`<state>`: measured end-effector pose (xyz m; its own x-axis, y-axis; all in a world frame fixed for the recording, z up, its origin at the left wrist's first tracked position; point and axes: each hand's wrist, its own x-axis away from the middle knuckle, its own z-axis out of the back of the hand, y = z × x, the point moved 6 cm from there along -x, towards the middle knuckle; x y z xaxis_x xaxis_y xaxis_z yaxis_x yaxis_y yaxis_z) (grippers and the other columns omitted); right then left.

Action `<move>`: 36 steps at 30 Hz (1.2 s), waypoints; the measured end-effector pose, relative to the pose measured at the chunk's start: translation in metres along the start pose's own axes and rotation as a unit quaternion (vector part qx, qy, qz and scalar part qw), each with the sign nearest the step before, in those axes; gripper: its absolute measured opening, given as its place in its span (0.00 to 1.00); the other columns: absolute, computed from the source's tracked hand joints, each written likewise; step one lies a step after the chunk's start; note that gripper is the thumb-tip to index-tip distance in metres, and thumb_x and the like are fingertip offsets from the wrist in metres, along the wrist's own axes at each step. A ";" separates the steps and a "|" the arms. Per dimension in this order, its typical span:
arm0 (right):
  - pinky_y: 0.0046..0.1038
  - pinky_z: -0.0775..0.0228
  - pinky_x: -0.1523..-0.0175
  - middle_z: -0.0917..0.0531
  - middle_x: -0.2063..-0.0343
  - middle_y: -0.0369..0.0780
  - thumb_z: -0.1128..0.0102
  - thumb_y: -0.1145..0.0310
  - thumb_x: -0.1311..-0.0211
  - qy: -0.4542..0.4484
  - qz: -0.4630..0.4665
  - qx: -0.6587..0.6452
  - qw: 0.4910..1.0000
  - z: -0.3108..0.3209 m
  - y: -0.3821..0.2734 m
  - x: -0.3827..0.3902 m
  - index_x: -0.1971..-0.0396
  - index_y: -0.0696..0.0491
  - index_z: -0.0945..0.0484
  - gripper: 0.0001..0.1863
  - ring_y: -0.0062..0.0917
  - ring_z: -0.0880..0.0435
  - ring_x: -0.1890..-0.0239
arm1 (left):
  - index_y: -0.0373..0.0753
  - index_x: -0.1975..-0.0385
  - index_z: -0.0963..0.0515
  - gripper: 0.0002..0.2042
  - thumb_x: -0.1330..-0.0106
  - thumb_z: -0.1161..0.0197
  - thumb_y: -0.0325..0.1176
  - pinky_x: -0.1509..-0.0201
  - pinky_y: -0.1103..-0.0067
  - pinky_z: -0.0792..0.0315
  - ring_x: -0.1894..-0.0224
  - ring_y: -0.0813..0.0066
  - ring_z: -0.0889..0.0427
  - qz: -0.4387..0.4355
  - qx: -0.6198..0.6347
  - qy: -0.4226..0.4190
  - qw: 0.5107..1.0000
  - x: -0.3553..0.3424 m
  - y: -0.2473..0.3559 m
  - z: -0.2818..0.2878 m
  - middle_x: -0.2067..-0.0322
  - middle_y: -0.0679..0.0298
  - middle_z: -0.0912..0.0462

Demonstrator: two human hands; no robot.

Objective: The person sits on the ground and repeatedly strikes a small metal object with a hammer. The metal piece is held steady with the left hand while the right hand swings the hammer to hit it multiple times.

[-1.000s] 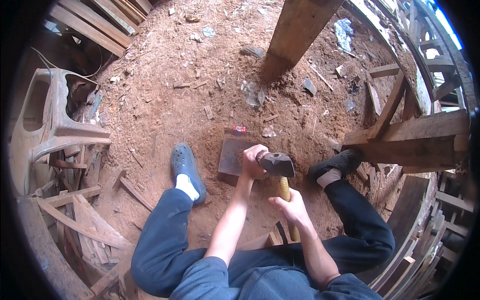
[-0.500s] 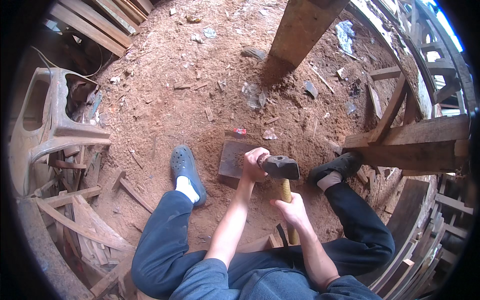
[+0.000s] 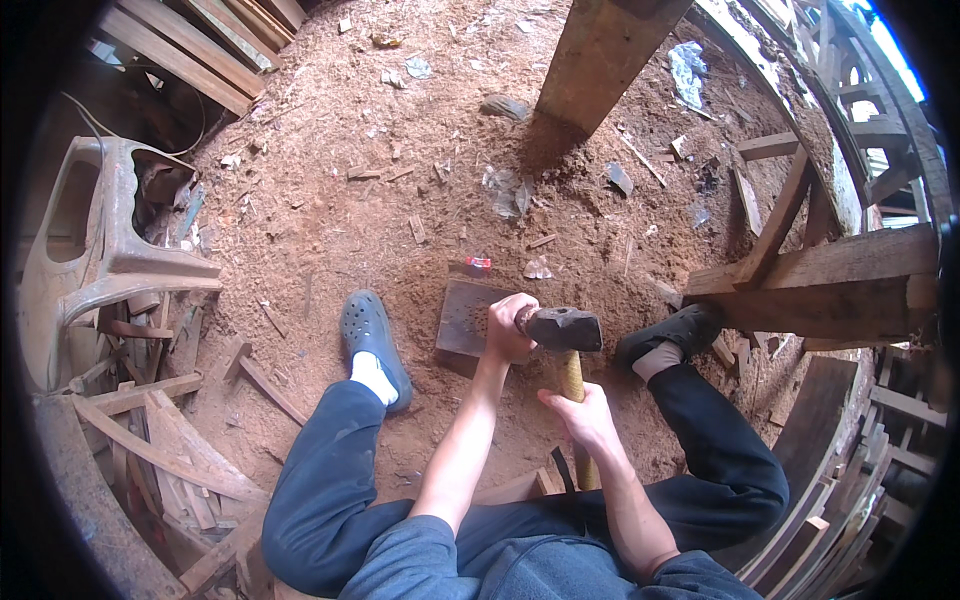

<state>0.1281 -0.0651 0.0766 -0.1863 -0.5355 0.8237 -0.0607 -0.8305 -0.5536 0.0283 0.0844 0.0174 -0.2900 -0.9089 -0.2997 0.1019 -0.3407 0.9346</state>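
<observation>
Hammer (image 3: 566, 330) edged slightly right, hands (image 3: 583, 412) curled close.

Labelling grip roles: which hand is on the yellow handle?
The right hand, wrapped around the yellow handle; the left hand is instead up beside the dark hammer head.

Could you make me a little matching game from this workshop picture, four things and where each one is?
Things:
1. hammer
2. wooden block
3. blue-grey clog
4. small red scrap

Places:
A. worn over a white sock
B. lying on the sawdust-covered ground, beyond the far edge of the block
C. gripped by its yellow handle in the right hand
D. between the feet, partly hidden from view by the left hand

Pairs: 1-C, 2-D, 3-A, 4-B
</observation>
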 end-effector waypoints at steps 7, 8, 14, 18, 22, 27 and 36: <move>0.22 0.40 0.83 0.29 0.88 0.30 0.32 0.64 0.47 0.004 -0.012 -0.003 1.000 0.001 0.004 -0.001 0.81 0.55 0.27 0.14 0.14 0.33 0.88 | 0.38 0.77 0.26 0.08 0.58 0.35 0.28 0.69 0.69 0.26 0.74 0.52 0.20 0.012 -0.008 -0.005 1.000 0.001 -0.002 -0.002 0.79 0.55 0.22; 0.22 0.40 0.83 0.29 0.88 0.30 0.32 0.64 0.47 0.005 0.005 0.002 1.000 0.002 0.004 -0.002 0.80 0.56 0.26 0.14 0.14 0.32 0.88 | 0.38 0.76 0.26 0.09 0.58 0.35 0.28 0.69 0.68 0.26 0.73 0.52 0.20 0.014 -0.008 -0.005 1.000 0.001 -0.003 -0.002 0.79 0.55 0.22; 0.23 0.39 0.80 0.27 0.86 0.31 0.32 0.64 0.49 0.011 0.017 0.027 0.999 0.003 0.009 -0.006 0.77 0.58 0.23 0.12 0.13 0.32 0.85 | 0.38 0.76 0.26 0.08 0.58 0.35 0.28 0.69 0.68 0.26 0.73 0.51 0.20 0.001 -0.010 -0.006 1.000 0.002 -0.003 -0.002 0.79 0.55 0.22; 0.23 0.39 0.79 0.26 0.86 0.31 0.32 0.64 0.50 0.009 0.007 0.031 0.999 0.003 0.007 -0.005 0.76 0.58 0.23 0.12 0.13 0.32 0.84 | 0.38 0.77 0.26 0.08 0.57 0.36 0.27 0.69 0.68 0.26 0.74 0.51 0.20 0.003 -0.006 -0.006 1.000 0.002 -0.002 -0.001 0.79 0.55 0.22; 0.22 0.39 0.78 0.26 0.85 0.31 0.33 0.66 0.50 0.009 -0.007 0.019 1.000 0.003 0.007 -0.003 0.76 0.58 0.23 0.11 0.13 0.32 0.83 | 0.38 0.77 0.27 0.08 0.57 0.36 0.28 0.69 0.68 0.27 0.74 0.51 0.21 0.007 -0.003 -0.009 1.000 0.000 0.000 -0.001 0.79 0.55 0.23; 0.21 0.39 0.78 0.27 0.85 0.30 0.35 0.70 0.52 0.040 0.049 -0.013 0.998 0.010 0.000 0.001 0.78 0.57 0.24 0.08 0.12 0.32 0.83 | 0.38 0.77 0.27 0.07 0.56 0.36 0.28 0.70 0.69 0.27 0.75 0.52 0.21 -0.001 -0.030 0.003 1.000 -0.001 0.002 0.001 0.80 0.55 0.23; 0.20 0.47 0.92 0.39 0.92 0.32 0.50 0.81 0.53 0.147 0.449 -0.245 0.847 0.098 -0.095 0.119 0.81 0.52 0.41 0.10 0.16 0.43 0.95 | 0.39 0.78 0.27 0.08 0.58 0.35 0.25 0.72 0.73 0.27 0.77 0.59 0.21 -0.012 -0.043 0.034 0.998 0.003 -0.006 0.009 0.81 0.59 0.24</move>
<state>0.2080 -0.0649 0.2395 -0.6048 -0.7961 0.0180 -0.1508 0.0923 -0.9842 0.0179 0.0857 0.0130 -0.2276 -0.9135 -0.3373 0.1772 -0.3795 0.9081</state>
